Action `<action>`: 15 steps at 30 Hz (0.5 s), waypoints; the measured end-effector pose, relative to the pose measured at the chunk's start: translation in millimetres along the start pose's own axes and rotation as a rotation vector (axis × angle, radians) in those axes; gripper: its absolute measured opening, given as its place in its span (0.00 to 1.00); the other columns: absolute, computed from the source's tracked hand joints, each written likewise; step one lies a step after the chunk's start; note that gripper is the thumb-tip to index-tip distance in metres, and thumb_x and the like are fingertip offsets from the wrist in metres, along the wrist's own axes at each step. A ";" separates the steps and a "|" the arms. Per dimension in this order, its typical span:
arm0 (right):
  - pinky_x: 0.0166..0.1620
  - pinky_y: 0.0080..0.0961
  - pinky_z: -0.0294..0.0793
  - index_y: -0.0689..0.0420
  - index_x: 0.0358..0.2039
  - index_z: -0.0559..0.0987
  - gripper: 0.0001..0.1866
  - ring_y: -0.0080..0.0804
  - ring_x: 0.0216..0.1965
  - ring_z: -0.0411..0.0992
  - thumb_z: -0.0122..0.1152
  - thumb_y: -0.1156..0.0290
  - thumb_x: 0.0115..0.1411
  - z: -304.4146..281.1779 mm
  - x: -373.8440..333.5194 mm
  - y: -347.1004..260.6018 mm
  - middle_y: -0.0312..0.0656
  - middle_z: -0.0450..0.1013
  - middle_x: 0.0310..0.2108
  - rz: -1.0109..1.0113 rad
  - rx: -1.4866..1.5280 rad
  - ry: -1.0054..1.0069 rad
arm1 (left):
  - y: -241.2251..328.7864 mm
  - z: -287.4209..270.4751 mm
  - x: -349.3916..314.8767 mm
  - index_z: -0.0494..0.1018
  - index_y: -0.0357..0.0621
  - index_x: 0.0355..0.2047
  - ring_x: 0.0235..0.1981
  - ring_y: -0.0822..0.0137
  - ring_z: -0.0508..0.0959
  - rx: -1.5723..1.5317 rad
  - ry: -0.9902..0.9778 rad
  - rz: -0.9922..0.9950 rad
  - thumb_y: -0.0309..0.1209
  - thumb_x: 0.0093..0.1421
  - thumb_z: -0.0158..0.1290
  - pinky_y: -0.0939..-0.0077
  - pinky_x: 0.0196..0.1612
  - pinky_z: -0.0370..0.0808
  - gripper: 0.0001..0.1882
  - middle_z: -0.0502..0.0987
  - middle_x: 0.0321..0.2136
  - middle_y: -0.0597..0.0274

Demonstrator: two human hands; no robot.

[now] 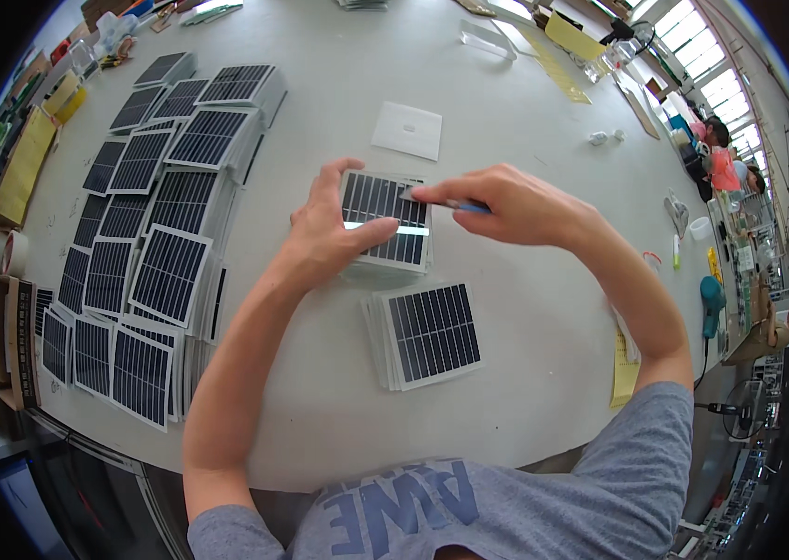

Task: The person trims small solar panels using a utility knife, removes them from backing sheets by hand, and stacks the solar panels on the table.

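Observation:
A small stack of solar panels [371, 201], dark cells with white borders, lies in front of me. My left hand [324, 229] rests at the stack's left side, fingers spread; its thumb reaches over the top panel and the index finger is by the upper left corner. My right hand [516, 207] is closed round a slim tool with a blue handle [467, 206]; its tip touches the top panel near the upper right, and its exact kind is unclear. Nearer to me sits another fanned stack of solar panels [436, 334], touched by neither hand.
Many stacked solar panels [170, 271] stand in rows on the left. A white square sheet [408, 131] lies beyond my hands. At the right edge are a teal power tool [712, 306] and a yellow paper [625, 369]. Other people [749, 177] sit farther right.

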State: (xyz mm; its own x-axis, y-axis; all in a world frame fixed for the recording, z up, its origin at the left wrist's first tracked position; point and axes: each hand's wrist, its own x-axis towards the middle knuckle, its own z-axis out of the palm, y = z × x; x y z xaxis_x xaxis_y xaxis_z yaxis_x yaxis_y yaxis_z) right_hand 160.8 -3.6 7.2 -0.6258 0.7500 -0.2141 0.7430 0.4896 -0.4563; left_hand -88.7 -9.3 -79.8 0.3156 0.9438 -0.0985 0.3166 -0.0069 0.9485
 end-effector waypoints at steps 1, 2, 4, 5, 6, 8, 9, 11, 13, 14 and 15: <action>0.45 0.33 0.75 0.47 0.58 0.75 0.26 0.42 0.39 0.77 0.53 0.78 0.59 -6.1 3.9 -7.6 0.44 0.78 0.47 0.057 0.012 -0.049 | -0.8 -1.0 -0.1 0.57 0.47 0.62 0.55 0.48 0.71 -0.010 0.008 -0.004 0.45 0.48 0.64 0.60 0.58 0.68 0.44 0.69 0.55 0.44; 0.45 0.33 0.75 0.47 0.58 0.75 0.26 0.42 0.39 0.77 0.53 0.78 0.59 -7.7 0.1 -7.3 0.44 0.78 0.47 0.060 0.018 -0.052 | -1.8 0.5 -1.7 0.57 0.47 0.62 0.55 0.48 0.71 -0.010 0.004 -0.011 0.45 0.48 0.64 0.60 0.58 0.68 0.44 0.69 0.55 0.44; 0.43 0.34 0.74 0.45 0.58 0.76 0.26 0.43 0.36 0.76 0.54 0.78 0.58 -14.2 -6.9 -3.8 0.44 0.79 0.45 0.000 -0.074 -0.093 | -0.5 2.9 -5.1 0.57 0.47 0.62 0.55 0.49 0.71 -0.013 0.016 0.066 0.45 0.48 0.64 0.60 0.58 0.68 0.43 0.69 0.55 0.44; 0.43 0.34 0.74 0.45 0.58 0.76 0.26 0.43 0.36 0.76 0.54 0.78 0.58 -16.3 -0.9 -5.9 0.44 0.79 0.45 -0.007 -0.074 -0.095 | 0.0 1.7 -3.9 0.57 0.47 0.62 0.55 0.49 0.71 -0.012 0.022 0.063 0.45 0.48 0.64 0.60 0.58 0.68 0.43 0.69 0.55 0.44; 0.42 0.34 0.74 0.44 0.57 0.76 0.26 0.42 0.35 0.75 0.54 0.77 0.58 -17.2 4.8 -9.3 0.44 0.79 0.45 0.051 -0.090 -0.100 | 0.6 2.8 -1.5 0.58 0.48 0.62 0.55 0.49 0.72 0.000 0.016 0.042 0.45 0.48 0.64 0.60 0.58 0.68 0.43 0.69 0.55 0.45; 0.42 0.34 0.74 0.44 0.57 0.76 0.26 0.41 0.34 0.75 0.54 0.77 0.58 -14.4 12.2 -12.4 0.44 0.79 0.44 0.114 -0.108 -0.104 | -0.1 4.7 -1.8 0.58 0.48 0.61 0.55 0.50 0.72 0.009 0.006 0.025 0.45 0.48 0.64 0.61 0.58 0.68 0.43 0.69 0.55 0.45; 0.41 0.34 0.74 0.43 0.57 0.76 0.26 0.41 0.34 0.75 0.53 0.77 0.58 -11.6 19.2 -11.4 0.44 0.79 0.43 0.050 -0.075 -0.084 | -2.1 3.2 -3.0 0.58 0.48 0.62 0.55 0.49 0.72 -0.012 -0.001 0.025 0.45 0.48 0.64 0.61 0.58 0.67 0.43 0.69 0.55 0.45; 0.41 0.33 0.73 0.42 0.57 0.77 0.26 0.39 0.34 0.74 0.53 0.77 0.57 -19.7 21.0 -18.8 0.44 0.79 0.42 0.151 -0.060 -0.168 | -3.2 1.1 -1.5 0.58 0.49 0.62 0.55 0.49 0.72 -0.031 -0.003 0.030 0.45 0.48 0.64 0.60 0.58 0.67 0.43 0.69 0.55 0.45; 0.41 0.32 0.73 0.42 0.56 0.77 0.26 0.38 0.34 0.74 0.53 0.76 0.57 -18.1 14.8 -4.5 0.44 0.79 0.42 0.062 -0.036 -0.135 | -3.1 3.2 -3.2 0.58 0.48 0.62 0.54 0.49 0.72 0.006 0.017 0.030 0.45 0.47 0.64 0.61 0.58 0.67 0.44 0.70 0.54 0.46; 0.41 0.32 0.73 0.42 0.55 0.78 0.25 0.37 0.33 0.74 0.53 0.76 0.57 -18.3 13.1 1.0 0.44 0.79 0.41 -0.025 -0.010 -0.099 | -2.9 2.9 -2.4 0.58 0.48 0.62 0.54 0.49 0.72 0.006 0.019 0.029 0.45 0.47 0.64 0.61 0.58 0.67 0.44 0.70 0.54 0.46; 0.41 0.32 0.73 0.42 0.55 0.78 0.25 0.37 0.33 0.74 0.53 0.76 0.57 -17.3 16.7 -2.7 0.44 0.79 0.41 -0.018 -0.008 -0.096 | -2.8 3.7 0.0 0.58 0.48 0.62 0.53 0.50 0.73 0.010 0.012 0.015 0.45 0.47 0.64 0.61 0.58 0.68 0.44 0.70 0.53 0.46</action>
State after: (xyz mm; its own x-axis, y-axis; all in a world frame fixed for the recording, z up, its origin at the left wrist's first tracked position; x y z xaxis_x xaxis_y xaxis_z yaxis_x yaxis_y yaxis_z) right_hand 152.5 15.3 19.8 -0.6584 0.6952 -0.2883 0.7333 0.5061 -0.4541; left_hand -86.3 -10.5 -83.6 0.3099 0.9474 -0.0806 0.3210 -0.0245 0.9468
